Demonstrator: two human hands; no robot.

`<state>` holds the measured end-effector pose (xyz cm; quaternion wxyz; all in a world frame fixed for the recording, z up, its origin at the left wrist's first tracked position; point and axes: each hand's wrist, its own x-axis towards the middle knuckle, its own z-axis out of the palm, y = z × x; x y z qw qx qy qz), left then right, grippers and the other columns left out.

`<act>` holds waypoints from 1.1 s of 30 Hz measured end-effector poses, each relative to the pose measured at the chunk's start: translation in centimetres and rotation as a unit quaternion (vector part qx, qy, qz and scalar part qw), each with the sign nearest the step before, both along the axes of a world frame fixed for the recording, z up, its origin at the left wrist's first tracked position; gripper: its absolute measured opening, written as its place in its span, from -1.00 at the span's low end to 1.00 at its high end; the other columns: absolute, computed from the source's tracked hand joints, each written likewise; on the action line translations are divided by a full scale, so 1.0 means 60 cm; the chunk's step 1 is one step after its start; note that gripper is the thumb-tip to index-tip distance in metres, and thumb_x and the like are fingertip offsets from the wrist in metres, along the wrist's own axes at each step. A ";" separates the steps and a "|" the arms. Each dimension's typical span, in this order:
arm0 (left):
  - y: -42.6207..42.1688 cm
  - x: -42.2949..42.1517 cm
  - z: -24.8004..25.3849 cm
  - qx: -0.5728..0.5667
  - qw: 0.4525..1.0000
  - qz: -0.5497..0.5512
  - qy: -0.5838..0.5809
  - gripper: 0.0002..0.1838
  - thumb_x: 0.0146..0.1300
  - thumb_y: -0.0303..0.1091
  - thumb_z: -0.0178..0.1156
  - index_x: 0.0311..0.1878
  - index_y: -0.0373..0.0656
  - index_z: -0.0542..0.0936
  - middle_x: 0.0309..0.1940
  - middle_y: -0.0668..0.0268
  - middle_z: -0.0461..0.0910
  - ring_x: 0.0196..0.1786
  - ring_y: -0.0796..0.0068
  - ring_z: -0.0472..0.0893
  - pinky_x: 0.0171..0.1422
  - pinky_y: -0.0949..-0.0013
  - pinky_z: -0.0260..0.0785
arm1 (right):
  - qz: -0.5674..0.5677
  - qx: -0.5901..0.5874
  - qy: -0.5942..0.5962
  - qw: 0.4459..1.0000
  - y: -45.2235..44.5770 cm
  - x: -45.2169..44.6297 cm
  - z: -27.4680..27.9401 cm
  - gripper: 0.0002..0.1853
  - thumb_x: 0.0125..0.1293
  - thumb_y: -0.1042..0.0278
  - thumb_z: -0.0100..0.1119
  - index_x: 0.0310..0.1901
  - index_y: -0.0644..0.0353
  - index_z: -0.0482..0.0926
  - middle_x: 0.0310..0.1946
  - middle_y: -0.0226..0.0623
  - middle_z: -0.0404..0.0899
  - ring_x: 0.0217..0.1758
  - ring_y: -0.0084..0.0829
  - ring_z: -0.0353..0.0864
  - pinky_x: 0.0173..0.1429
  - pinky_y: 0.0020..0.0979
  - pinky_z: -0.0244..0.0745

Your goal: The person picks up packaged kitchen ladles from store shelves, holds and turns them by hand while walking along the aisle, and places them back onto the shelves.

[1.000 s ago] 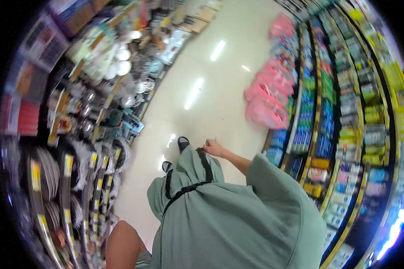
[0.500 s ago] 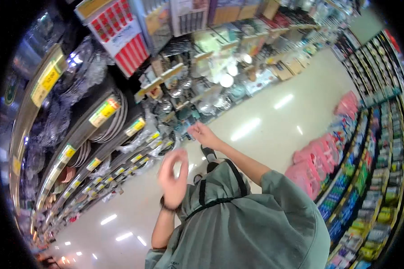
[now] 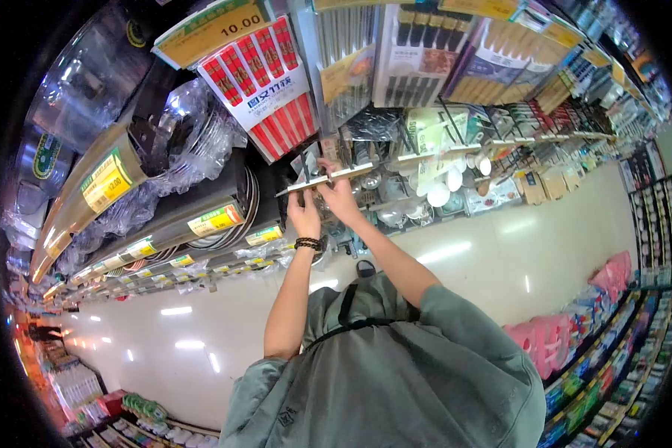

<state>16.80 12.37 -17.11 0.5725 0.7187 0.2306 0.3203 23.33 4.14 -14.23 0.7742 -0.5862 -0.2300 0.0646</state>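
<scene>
- Fingers (image 3: 304,198): left hand (image 3: 305,216) at the strip's (image 3: 357,172) lower edge, right hand (image 3: 339,196) across it; from here, I cannot confirm a grip.
- Strip location: just below the red pack (image 3: 287,93).
- Handling: probably light, stiff, smooth. Hold by both long edges; avoid bending.

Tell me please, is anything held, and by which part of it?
It cannot be told: the left hand and right hand are at the narrow label strip, but whether they hold it or something behind it is unclear.
</scene>
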 end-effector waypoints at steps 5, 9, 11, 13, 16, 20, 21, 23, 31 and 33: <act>-0.016 -0.009 0.024 -0.046 0.997 0.038 -0.045 -0.76 0.38 -0.43 0.11 0.01 -0.38 0.57 -0.24 0.26 0.66 -0.19 0.60 0.56 -0.07 0.45 0.41 | 0.005 -0.033 -0.040 0.999 -0.028 0.018 -0.013 -0.66 0.23 0.59 0.16 0.05 0.32 0.41 0.01 -0.25 0.45 0.04 -0.45 0.40 0.14 -0.42 0.34; -0.019 -0.027 0.036 -0.052 0.998 0.031 -0.001 -0.79 0.39 -0.41 0.12 -0.06 -0.38 0.59 -0.31 0.38 0.62 -0.26 0.69 0.50 -0.17 0.53 0.37 | 0.046 -0.062 0.036 0.996 -0.047 0.021 -0.033 -0.65 0.22 0.51 0.23 0.05 0.30 0.49 -0.25 -0.40 0.48 -0.24 -0.55 0.35 -0.10 -0.48 0.36; -0.025 -0.036 0.032 -0.057 0.998 0.035 -0.009 -0.80 0.39 -0.43 0.12 -0.06 -0.38 0.58 -0.30 0.37 0.61 -0.25 0.68 0.50 -0.15 0.53 0.37 | 0.051 -0.067 0.057 0.995 -0.053 0.016 -0.042 -0.82 0.24 0.45 0.25 -0.20 0.29 0.47 -0.41 -0.49 0.35 -0.32 -0.61 0.26 -0.22 -0.49 0.30; -0.031 -0.047 0.025 -0.072 0.997 0.037 -0.020 -0.80 0.39 -0.44 0.11 -0.06 -0.39 0.56 -0.28 0.36 0.61 -0.23 0.67 0.51 -0.14 0.53 0.37 | 0.070 -0.075 0.058 0.993 -0.069 0.010 -0.035 -0.81 0.24 0.45 0.26 -0.30 0.26 0.40 -0.43 -0.51 0.29 -0.32 -0.65 0.26 -0.24 -0.49 0.30; -0.044 -0.079 0.012 -0.108 0.994 0.010 -0.013 -0.78 0.39 -0.46 0.10 -0.01 -0.42 0.52 -0.23 0.32 0.60 -0.19 0.63 0.53 -0.10 0.54 0.37 | 0.152 -0.005 0.126 0.980 -0.103 -0.018 -0.006 -0.66 0.22 0.49 0.30 -0.36 0.17 0.22 -0.31 -0.45 0.36 -0.27 -0.65 0.29 -0.17 -0.52 0.33; -0.075 -0.117 0.013 -0.099 0.994 0.014 0.033 -0.81 0.39 -0.45 0.11 -0.03 -0.35 0.54 -0.21 0.36 0.59 -0.18 0.66 0.49 -0.08 0.54 0.35 | 0.210 -0.061 0.086 0.972 -0.148 -0.028 -0.017 -0.62 0.25 0.55 0.27 -0.39 0.12 0.16 -0.25 -0.43 0.37 -0.10 -0.64 0.38 -0.06 -0.54 0.37; -0.081 -0.129 0.010 -0.089 0.995 0.015 0.050 -0.82 0.39 -0.46 0.11 -0.03 -0.35 0.55 -0.22 0.36 0.60 -0.18 0.66 0.49 -0.08 0.53 0.35 | 0.224 -0.093 0.068 0.968 -0.158 -0.033 -0.019 -0.63 0.25 0.58 0.26 -0.39 0.12 0.16 -0.29 -0.46 0.34 -0.04 -0.65 0.43 -0.04 -0.54 0.39; -0.097 -0.154 0.007 -0.075 0.994 0.017 0.079 -0.82 0.38 -0.46 0.12 -0.04 -0.36 0.55 -0.23 0.35 0.60 -0.17 0.65 0.49 -0.08 0.53 0.35 | 0.242 -0.072 0.100 0.962 -0.171 -0.050 -0.036 -0.61 0.23 0.54 0.30 -0.40 0.10 0.16 -0.42 -0.56 0.18 -0.19 -0.72 0.32 -0.10 -0.58 0.29; -0.155 -0.221 0.020 -0.157 0.986 0.034 0.037 -0.80 0.36 -0.42 0.18 -0.04 -0.36 0.58 -0.25 0.37 0.62 -0.20 0.67 0.50 -0.09 0.55 0.35 | 0.225 -0.096 0.113 0.963 -0.237 -0.139 -0.053 -0.57 0.19 0.44 0.37 -0.41 0.07 0.16 -0.46 -0.60 0.03 -0.39 -0.69 0.05 -0.32 -0.60 0.08; -0.163 -0.243 0.020 -0.169 0.985 0.024 0.038 -0.75 0.36 -0.41 0.19 0.01 -0.37 0.57 -0.23 0.36 0.63 -0.19 0.66 0.51 -0.08 0.55 0.36 | 0.214 -0.106 0.126 0.963 -0.247 -0.166 -0.045 -0.58 0.19 0.44 0.37 -0.40 0.07 0.17 -0.46 -0.61 0.03 -0.39 -0.70 0.04 -0.33 -0.60 0.08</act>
